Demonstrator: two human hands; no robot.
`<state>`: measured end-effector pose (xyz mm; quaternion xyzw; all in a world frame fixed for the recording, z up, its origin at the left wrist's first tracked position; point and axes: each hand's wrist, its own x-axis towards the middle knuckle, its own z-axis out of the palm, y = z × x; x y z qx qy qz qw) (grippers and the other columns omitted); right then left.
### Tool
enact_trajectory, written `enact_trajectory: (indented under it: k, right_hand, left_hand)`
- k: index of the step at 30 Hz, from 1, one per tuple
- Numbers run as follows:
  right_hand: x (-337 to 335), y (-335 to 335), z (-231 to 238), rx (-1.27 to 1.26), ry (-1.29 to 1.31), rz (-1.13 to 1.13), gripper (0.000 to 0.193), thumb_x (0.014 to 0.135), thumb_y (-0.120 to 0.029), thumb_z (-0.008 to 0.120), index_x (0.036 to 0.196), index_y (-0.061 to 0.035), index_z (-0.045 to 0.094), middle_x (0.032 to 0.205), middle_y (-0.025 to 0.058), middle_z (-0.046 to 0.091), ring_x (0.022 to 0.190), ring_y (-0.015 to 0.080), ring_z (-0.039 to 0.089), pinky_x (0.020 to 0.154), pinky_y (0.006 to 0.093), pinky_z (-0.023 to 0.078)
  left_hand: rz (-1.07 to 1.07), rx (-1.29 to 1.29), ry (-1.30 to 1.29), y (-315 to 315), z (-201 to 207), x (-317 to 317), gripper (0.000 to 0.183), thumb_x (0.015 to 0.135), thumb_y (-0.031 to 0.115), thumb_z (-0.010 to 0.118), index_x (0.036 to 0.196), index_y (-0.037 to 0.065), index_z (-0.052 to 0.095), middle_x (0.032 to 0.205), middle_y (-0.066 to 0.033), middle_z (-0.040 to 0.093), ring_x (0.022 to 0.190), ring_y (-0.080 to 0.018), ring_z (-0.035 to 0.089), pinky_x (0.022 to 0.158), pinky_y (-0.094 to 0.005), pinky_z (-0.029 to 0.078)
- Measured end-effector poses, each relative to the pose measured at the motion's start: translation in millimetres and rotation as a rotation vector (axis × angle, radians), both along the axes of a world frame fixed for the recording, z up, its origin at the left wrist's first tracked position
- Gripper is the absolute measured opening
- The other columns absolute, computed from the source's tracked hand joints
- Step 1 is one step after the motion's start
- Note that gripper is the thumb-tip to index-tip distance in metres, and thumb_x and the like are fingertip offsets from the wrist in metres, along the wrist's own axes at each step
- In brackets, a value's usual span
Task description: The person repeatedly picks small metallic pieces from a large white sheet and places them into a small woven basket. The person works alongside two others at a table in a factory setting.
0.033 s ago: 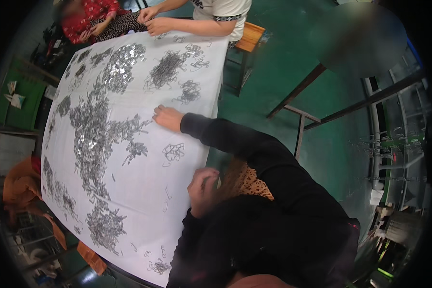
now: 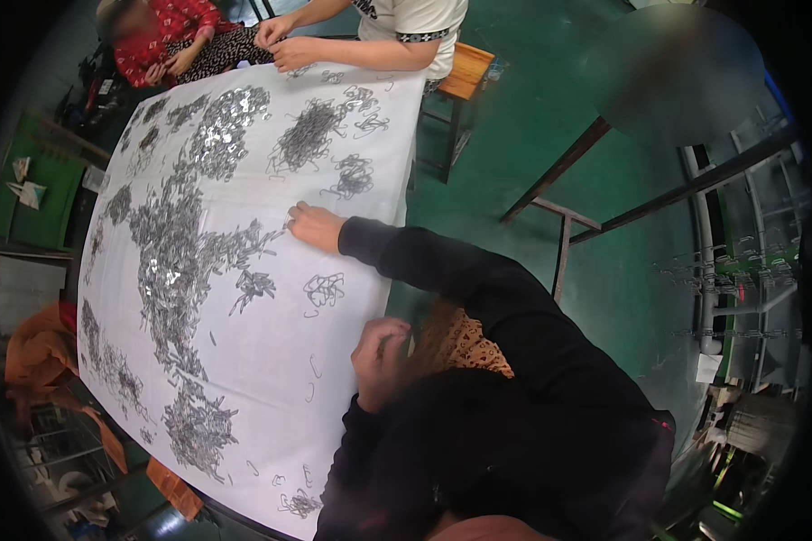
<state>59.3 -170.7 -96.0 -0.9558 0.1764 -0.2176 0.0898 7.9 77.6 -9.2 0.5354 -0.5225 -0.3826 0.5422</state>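
Observation:
My right hand (image 2: 314,225) reaches over the white-covered table (image 2: 271,361), fingertips pinched at the tip of a spread of small, narrow silvery metal pieces (image 2: 227,245). Whatever lies between those fingertips is too small to make out. Curled at the table's near edge is my left hand (image 2: 379,356); its fingers are bent inward and hide anything they hold. Between my hands lies a loose tangle of bent wire hooks (image 2: 323,290). Left of it sits a little cluster of the narrow metal pieces (image 2: 254,287).
A large heap of metal pieces (image 2: 167,270) runs along the table's middle, with more wire hooks (image 2: 309,133) farther away. Two people sit at the far end, one in a white shirt (image 2: 415,20), one in red (image 2: 188,20). A wooden stool (image 2: 467,72) and dark metal frame (image 2: 564,176) stand right.

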Motion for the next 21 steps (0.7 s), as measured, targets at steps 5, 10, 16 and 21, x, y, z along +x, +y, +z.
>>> enact_trajectory:
  k: [5, 10, 16, 21]
  right_hand:
    - [-14.5, 2.2, 16.0, 0.029, -0.043, -0.002, 0.011, 0.071, -0.001, 0.059, 0.080, 0.0042, 0.062, 0.093, 0.0202, 0.058, 0.090, 0.0325, 0.058, 0.066, 0.0397, 0.053]
    - [-71.1, 28.7, 65.0, 0.738, -0.492, -0.013, 0.011, 0.075, -0.001, 0.060, 0.085, 0.0014, 0.064, 0.082, 0.0143, 0.063, 0.074, 0.0225, 0.064, 0.061, 0.0321, 0.052]
    - [-172.6, 86.0, 114.7, 1.215, -0.637, -0.168, 0.018, 0.083, 0.003, 0.060, 0.099, -0.0001, 0.067, 0.083, 0.0095, 0.066, 0.079, 0.0141, 0.067, 0.070, 0.0268, 0.055]
    - [-195.6, 112.0, 132.2, 1.054, -0.677, -0.218, 0.021, 0.081, 0.005, 0.063, 0.100, -0.0006, 0.068, 0.086, 0.0084, 0.066, 0.081, 0.0138, 0.066, 0.075, 0.0265, 0.055]
  left_hand:
    - [-0.021, -0.015, -0.014, -6.4, 2.4, -2.7, 0.005, 0.088, -0.004, 0.052, 0.090, -0.001, 0.055, 0.096, -0.0129, 0.060, 0.093, -0.0199, 0.058, 0.084, -0.0299, 0.045]
    - [-0.013, -0.098, 0.010, -19.4, 2.7, -6.3, 0.004, 0.091, -0.002, 0.052, 0.095, -0.001, 0.053, 0.096, -0.0128, 0.060, 0.093, -0.0181, 0.057, 0.085, -0.0294, 0.045]
    - [0.095, 0.003, 0.209, -39.1, -1.4, -4.8, 0.004, 0.092, -0.003, 0.054, 0.095, -0.001, 0.054, 0.095, -0.0100, 0.061, 0.091, -0.0154, 0.058, 0.085, -0.0279, 0.045]
    - [0.092, 0.021, 0.159, -55.9, 4.7, -4.6, 0.005, 0.092, 0.001, 0.056, 0.097, -0.002, 0.056, 0.093, -0.0093, 0.063, 0.088, -0.0148, 0.060, 0.083, -0.0278, 0.047]
